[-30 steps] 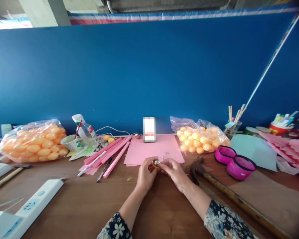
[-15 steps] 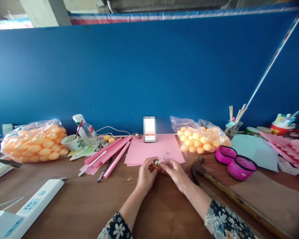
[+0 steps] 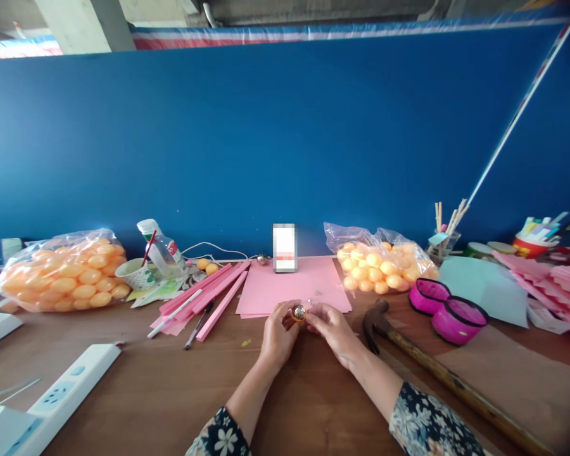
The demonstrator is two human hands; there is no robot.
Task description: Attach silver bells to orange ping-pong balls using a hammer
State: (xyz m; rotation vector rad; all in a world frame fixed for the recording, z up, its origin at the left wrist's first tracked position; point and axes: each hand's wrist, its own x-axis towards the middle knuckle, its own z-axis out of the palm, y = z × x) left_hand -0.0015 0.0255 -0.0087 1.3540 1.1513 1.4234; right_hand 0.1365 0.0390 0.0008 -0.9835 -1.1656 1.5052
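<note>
Between the fingertips of both hands is a small shiny silver ball [image 3: 299,312] with an orange-yellow rim along its lower edge. My left hand [image 3: 278,335] curls around its left side, thumb below and fingers above. On the other side, my right hand [image 3: 333,332] pinches at its right edge; the exact contact is partly hidden by the fingers. Just behind the hands lie pink paper sheets [image 3: 289,288], with tiny clear bits on them. A second silver ball [image 3: 261,259] rests at the sheets' far left corner.
A claw hammer [image 3: 437,370] lies to the right, near magenta rings [image 3: 460,320]. Bags of orange balls stand left [image 3: 71,278] and right [image 3: 373,266]. Pink strips [image 3: 204,297], a paper cup [image 3: 135,273], a bottle [image 3: 164,250] and a power strip [image 3: 71,386] occupy the left side.
Both hands keep the same hold on the silver ball, with hardly any movement. The camera view has shifted slightly. A dark object at the far left edge is no longer in sight.
</note>
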